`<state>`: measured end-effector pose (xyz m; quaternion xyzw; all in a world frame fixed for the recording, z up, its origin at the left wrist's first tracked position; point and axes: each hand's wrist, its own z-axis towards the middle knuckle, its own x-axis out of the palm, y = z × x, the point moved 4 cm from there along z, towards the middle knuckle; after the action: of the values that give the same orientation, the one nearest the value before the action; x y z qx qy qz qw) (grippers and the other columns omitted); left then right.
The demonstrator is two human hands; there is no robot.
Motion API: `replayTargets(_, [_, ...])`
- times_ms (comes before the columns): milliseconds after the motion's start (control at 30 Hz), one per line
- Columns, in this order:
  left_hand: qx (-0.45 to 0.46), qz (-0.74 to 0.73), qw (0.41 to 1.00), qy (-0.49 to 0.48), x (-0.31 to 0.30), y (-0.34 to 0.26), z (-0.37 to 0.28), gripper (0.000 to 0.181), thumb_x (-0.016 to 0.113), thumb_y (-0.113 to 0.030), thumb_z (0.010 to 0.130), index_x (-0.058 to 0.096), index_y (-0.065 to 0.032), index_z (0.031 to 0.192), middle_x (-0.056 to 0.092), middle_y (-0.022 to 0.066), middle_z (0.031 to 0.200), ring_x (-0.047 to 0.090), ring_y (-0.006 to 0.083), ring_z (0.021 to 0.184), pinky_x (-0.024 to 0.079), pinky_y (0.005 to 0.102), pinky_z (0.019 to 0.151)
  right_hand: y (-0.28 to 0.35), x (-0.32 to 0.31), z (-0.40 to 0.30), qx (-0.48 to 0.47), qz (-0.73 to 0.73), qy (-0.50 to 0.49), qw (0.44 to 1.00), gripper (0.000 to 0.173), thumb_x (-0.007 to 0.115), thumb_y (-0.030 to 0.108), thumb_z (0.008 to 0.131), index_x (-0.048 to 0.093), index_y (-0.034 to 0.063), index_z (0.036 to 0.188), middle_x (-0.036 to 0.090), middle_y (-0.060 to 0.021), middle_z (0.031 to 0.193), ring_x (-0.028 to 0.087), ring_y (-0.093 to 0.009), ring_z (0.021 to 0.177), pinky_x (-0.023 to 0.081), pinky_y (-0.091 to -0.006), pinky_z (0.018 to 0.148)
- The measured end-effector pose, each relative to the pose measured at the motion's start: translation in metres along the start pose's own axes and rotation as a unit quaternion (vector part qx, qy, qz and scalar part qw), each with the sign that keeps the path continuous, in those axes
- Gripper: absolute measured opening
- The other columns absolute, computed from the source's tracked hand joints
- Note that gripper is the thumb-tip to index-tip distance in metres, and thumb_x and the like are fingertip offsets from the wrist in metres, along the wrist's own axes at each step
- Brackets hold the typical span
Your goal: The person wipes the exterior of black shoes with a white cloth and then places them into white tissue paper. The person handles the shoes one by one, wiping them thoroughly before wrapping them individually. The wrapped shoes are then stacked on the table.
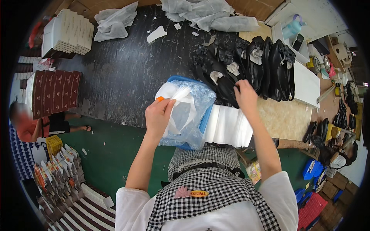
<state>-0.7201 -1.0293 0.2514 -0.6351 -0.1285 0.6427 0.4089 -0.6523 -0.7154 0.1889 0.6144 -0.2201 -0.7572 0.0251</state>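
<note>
My left hand (pixel 158 117) pinches a thin white sheet (pixel 182 93) over a blue plastic basket (pixel 206 115). An orange cover shows on one of its fingers. Crumpled clear plastic (pixel 202 95) lines the basket, and more white material lies in it. To the right, my right hand (pixel 247 96) has its fingers on the near end of a black shoe (pixel 224 85) with a flower ornament and white paper stuffed inside. Several similar black shoes (pixel 267 69) stand packed side by side beyond it. Just below this hand, a fanned stack of white sheets (pixel 227 125) lies against the basket.
White translucent bags (pixel 208 14) lie along the table's far edge. Shoe boxes (pixel 56 92) are stacked at the left, near a seated person (pixel 31 124). At the right, a white tray (pixel 300 49) holds a bottle and a phone. Paper scraps (pixel 156 34) dot the black tabletop (pixel 124 72).
</note>
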Motion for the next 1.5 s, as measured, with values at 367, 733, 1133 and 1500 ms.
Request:
replayTargets(367, [0.047,0.018,0.997,0.066,0.005,-0.053,-0.038,0.017,0.063,-0.020,0.090,0.066,-0.0061,0.082,0.059,0.0122,0.072,0.060,0.0301,0.055,0.048,0.0385,0.051,0.070,-0.020,-0.062,0.131,0.387,0.383,0.828,0.028,0.057,0.020,0.094,0.056,0.0053,0.117,0.064,-0.0056,0.100,0.060,-0.015,0.090,0.048,-0.0301,0.081])
replayTargets(733, [-0.123,-0.137,0.974,-0.131,-0.079,0.003,-0.035,0.025,0.060,-0.010,0.094,0.055,0.0060,0.075,0.044,-0.0044,0.064,0.039,0.0031,0.062,0.032,0.0226,0.055,0.238,0.010,-0.009,-0.067,0.548,0.309,0.775,0.021,0.067,0.018,0.079,0.068,0.0002,0.090,0.068,-0.0117,0.078,0.065,-0.019,0.073,0.051,-0.0307,0.066])
replayTargets(1133, [-0.013,0.018,1.000,0.013,0.009,-0.024,0.010,0.019,0.065,-0.016,0.087,0.067,0.0014,0.081,0.061,0.0167,0.074,0.059,0.0337,0.062,0.045,0.0390,0.058,-0.044,-0.131,-0.005,0.058,0.213,-0.058,0.974,0.028,0.063,0.005,0.085,0.061,-0.0030,0.113,0.066,-0.0199,0.099,0.066,-0.030,0.083,0.050,-0.0310,0.073])
replayTargets(1500, [0.097,-0.050,0.994,-0.006,-0.003,-0.106,-0.064,0.009,0.073,-0.010,0.078,0.067,-0.0038,0.079,0.059,0.0113,0.066,0.058,0.0269,0.054,0.045,0.0351,0.050,0.132,-0.001,-0.051,0.242,0.612,0.374,0.653,0.034,0.060,0.011,0.089,0.061,0.0020,0.121,0.069,-0.0106,0.108,0.066,-0.016,0.092,0.054,-0.0323,0.078])
